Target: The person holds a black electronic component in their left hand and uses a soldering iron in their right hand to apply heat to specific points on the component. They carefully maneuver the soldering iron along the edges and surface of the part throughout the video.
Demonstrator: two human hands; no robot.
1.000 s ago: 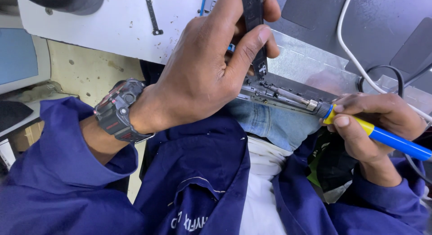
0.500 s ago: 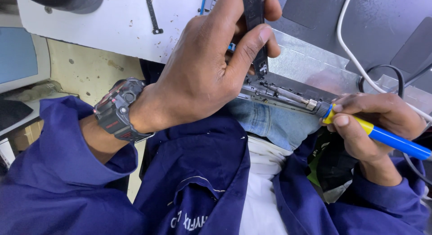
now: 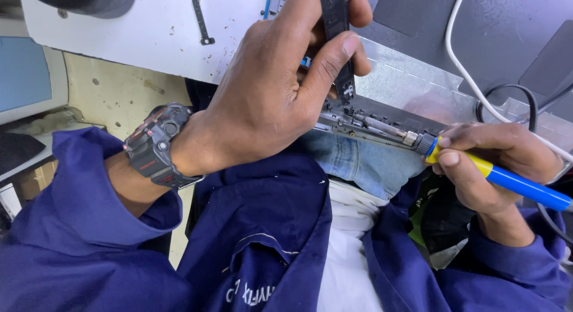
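Observation:
My left hand (image 3: 280, 97) grips a narrow black bar-shaped part (image 3: 335, 31) upright, thumb pressed on its lower end. A black wristwatch (image 3: 156, 146) sits on that wrist. My right hand (image 3: 489, 166) holds a soldering iron with a blue and yellow handle (image 3: 507, 179) like a pen. Its metal shaft (image 3: 376, 125) lies along the near edge of the bench and ends at the foot of the black part. The iron's tip is hidden behind my left thumb.
A white bench top (image 3: 131, 25) holds a small black metal strip (image 3: 201, 18). A silver foil sheet (image 3: 412, 73) and a dark grey mat (image 3: 477, 25) lie at the right. A white cable (image 3: 462, 67) and a black cable (image 3: 513, 94) cross them. My blue jacket fills the foreground.
My right hand and the iron have shifted very slightly. My left hand keeps its hold on the black part.

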